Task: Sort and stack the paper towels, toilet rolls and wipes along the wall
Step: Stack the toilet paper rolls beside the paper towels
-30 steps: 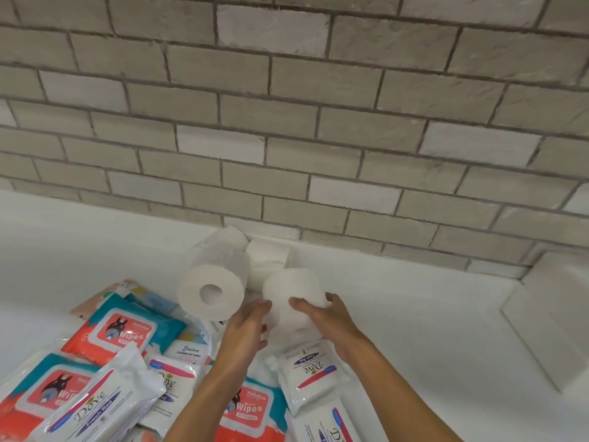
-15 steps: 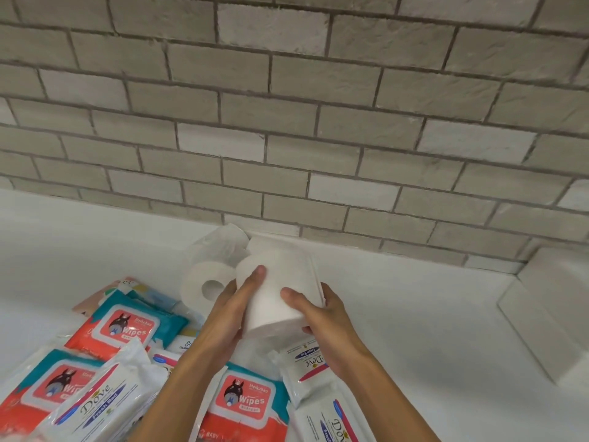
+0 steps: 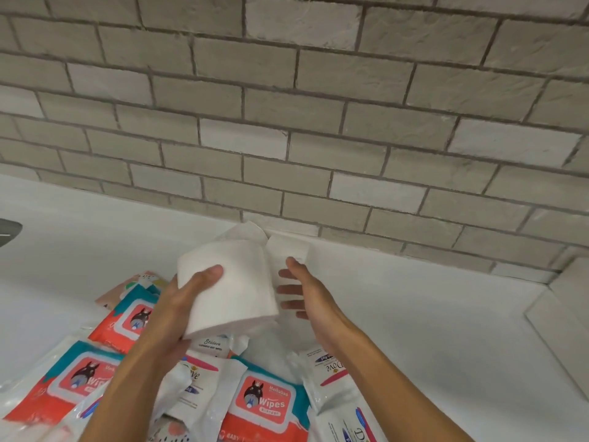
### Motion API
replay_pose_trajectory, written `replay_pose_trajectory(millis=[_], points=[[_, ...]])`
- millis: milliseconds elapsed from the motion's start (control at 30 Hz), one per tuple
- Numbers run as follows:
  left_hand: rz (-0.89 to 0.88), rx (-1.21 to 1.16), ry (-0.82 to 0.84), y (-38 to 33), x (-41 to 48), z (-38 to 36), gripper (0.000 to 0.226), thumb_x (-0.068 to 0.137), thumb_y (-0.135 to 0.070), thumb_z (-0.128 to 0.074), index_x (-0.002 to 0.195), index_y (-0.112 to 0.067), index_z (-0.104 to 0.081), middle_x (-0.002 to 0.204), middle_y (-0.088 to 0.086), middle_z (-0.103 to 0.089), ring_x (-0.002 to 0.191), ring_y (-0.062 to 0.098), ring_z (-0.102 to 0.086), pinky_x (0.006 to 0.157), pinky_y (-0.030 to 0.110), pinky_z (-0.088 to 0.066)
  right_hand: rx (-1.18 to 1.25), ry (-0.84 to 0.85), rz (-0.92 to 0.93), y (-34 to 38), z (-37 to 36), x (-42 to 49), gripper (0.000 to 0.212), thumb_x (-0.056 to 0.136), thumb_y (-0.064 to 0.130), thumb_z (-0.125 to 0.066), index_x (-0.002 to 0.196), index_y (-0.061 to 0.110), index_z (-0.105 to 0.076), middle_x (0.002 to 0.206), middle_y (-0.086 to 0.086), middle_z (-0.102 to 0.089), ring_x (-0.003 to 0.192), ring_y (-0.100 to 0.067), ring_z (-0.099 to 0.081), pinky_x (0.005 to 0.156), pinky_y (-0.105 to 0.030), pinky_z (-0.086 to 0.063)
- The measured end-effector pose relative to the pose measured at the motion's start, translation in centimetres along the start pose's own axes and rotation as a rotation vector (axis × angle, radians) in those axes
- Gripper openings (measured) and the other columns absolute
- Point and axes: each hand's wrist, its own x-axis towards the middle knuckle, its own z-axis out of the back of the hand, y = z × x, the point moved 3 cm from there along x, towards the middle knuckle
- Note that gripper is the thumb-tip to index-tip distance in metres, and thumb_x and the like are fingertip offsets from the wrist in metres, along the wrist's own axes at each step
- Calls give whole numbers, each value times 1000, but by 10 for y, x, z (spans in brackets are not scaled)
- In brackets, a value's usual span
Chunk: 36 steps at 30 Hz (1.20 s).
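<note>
My left hand (image 3: 183, 303) grips a white toilet roll (image 3: 229, 288) from its left side and holds it above the pile. My right hand (image 3: 307, 293) is at the roll's right end, fingers spread and fairly straight, their tips hidden behind the roll. Behind them, a white wrapped pack (image 3: 290, 248) stands against the brick wall (image 3: 318, 122), and crinkled wrapping (image 3: 243, 232) pokes up beside it. Red and teal wipes packs (image 3: 267, 401) and white Dove packs (image 3: 333, 368) lie mixed in a heap under my forearms.
The white counter (image 3: 430, 314) runs along the wall. A raised white block (image 3: 570, 314) closes off the right end. A dark grey object (image 3: 8, 232) shows at the left edge.
The roll has come up and to the left, now carried mostly by my left hand. My right hand has loosened from its grip. The roll with the visible core is now hidden.
</note>
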Motion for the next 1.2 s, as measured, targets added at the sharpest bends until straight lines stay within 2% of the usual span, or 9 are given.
replay_pose_trajectory(millis=[167,233,333,500,567,700,833,1000,1200], points=[[-27,-46,-37,-25,5,45,92,40,-48,-87,122,-17,-62,96,11,-76,69,20,-74,48,29,-57,-16,-21,-172,14,-6,45,76,80,76,-48,134,23,-49,123,-4,-57,106,-26,-59,92,-37,-47],[-13,-22,-52,-26,9,61,90,39,-52,-84,120,-18,-63,104,14,-74,70,22,-74,53,30,-58,-27,-33,-237,18,-11,63,86,70,81,-53,133,23,-46,123,-7,-55,106,-30,-58,96,-41,-48],[-3,32,-79,-24,12,75,103,25,-59,-89,116,-18,-65,98,12,-76,71,23,-74,56,33,-58,-1,-1,-337,25,-24,86,93,58,83,-63,127,23,-47,123,-12,-53,108,-34,-56,97,-46,-48],[25,47,-96,-12,14,91,92,41,-54,-81,123,-16,-62,102,16,-74,80,33,-72,56,37,-58,68,102,-459,27,-49,105,82,57,75,-74,109,15,-53,107,-14,-62,99,-34,-61,92,-47,-51],[36,57,-112,-9,16,97,92,43,-55,-79,124,-16,-61,105,17,-73,86,38,-70,60,40,-58,58,112,-473,24,-57,110,95,47,73,-80,118,16,-53,112,-13,-61,98,-36,-61,86,-50,-53],[51,69,-130,-6,18,100,90,44,-57,-79,123,-17,-61,105,17,-73,89,40,-69,66,42,-58,79,123,-478,18,-62,116,106,41,65,-86,128,17,-50,120,-16,-58,102,-40,-59,77,-55,-56],[43,78,-117,-7,19,98,90,43,-57,-80,122,-18,-62,106,16,-73,91,39,-69,72,44,-57,107,142,-456,13,-56,111,91,52,60,-85,126,18,-53,119,-14,-60,105,-38,-59,90,-55,-51],[51,107,-91,-15,12,85,118,18,-65,-89,122,-17,-62,102,16,-75,79,33,-73,57,39,-59,187,179,-389,2,-38,93,77,52,58,-86,115,20,-63,112,-10,-69,102,-30,-65,91,-50,-53],[22,82,-7,-22,-3,58,121,12,-61,-91,121,-17,-62,97,11,-76,71,23,-75,49,31,-57,292,198,-179,-6,7,60,73,56,52,-87,116,17,-68,109,-9,-73,105,-29,-68,93,-49,-53]])
